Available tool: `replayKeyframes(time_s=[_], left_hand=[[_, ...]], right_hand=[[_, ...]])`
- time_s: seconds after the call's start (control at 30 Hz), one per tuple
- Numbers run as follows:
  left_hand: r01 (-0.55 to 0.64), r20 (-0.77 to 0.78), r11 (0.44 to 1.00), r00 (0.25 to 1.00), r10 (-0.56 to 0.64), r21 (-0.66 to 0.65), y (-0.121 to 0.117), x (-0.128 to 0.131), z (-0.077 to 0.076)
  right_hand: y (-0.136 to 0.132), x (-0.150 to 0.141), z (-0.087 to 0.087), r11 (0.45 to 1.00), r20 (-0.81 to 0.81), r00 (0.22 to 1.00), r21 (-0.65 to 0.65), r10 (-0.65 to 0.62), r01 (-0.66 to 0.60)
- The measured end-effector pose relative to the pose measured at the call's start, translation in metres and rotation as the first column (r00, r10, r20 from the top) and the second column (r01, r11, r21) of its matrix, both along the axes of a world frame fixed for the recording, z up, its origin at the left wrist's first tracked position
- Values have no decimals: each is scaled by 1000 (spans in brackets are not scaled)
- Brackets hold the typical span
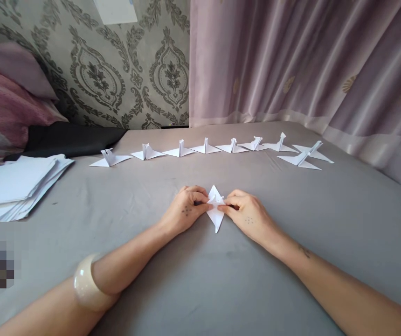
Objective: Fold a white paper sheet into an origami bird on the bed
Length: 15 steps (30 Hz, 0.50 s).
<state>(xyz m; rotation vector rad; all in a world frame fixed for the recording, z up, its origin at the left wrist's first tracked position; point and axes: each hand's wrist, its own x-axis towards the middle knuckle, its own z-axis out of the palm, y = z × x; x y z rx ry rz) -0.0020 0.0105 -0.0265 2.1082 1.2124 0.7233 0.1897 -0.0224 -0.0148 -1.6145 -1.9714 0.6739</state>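
A small piece of folded white paper [216, 217] is pinched between two bare hands above or on a grey cloth surface [203, 294].
Its sides are gripped near the middle by the left hand [183, 208] and the right hand [251, 212], both nearly closed, thumbs against fingers, apparently so that it is steadied evenly, its pointed ends left free. Beyond, winged paper figures [205, 148] are lined up, most with wings spread, by which they seem to be kept upright. A loose stack of white sheets [15, 179] is set to the left, outside the space used by the hands.
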Motion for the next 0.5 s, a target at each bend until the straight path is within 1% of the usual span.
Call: replayKeyframes(time_s=[0.17, 0.23, 0.3, 0.4, 0.5], left_hand=[[-29, 20, 1000, 999, 29, -9, -2, 1, 4], [-40, 0, 999, 999, 40, -8, -4, 2, 8], [-45, 22, 999, 999, 46, -18, -6, 5, 11], [-35, 197, 996, 979, 50, -79, -6, 10, 14], [33, 350, 980, 936, 39, -195, -6, 15, 16]], right_hand=[[0, -3, 0, 998, 66, 997, 59, -27, 24], [0, -3, 0, 998, 83, 996, 58, -30, 25], [2, -3, 1, 999, 66, 997, 36, -31, 29], [2, -4, 2, 999, 20, 999, -6, -43, 44], [2, -5, 3, 996, 17, 997, -32, -82, 82]])
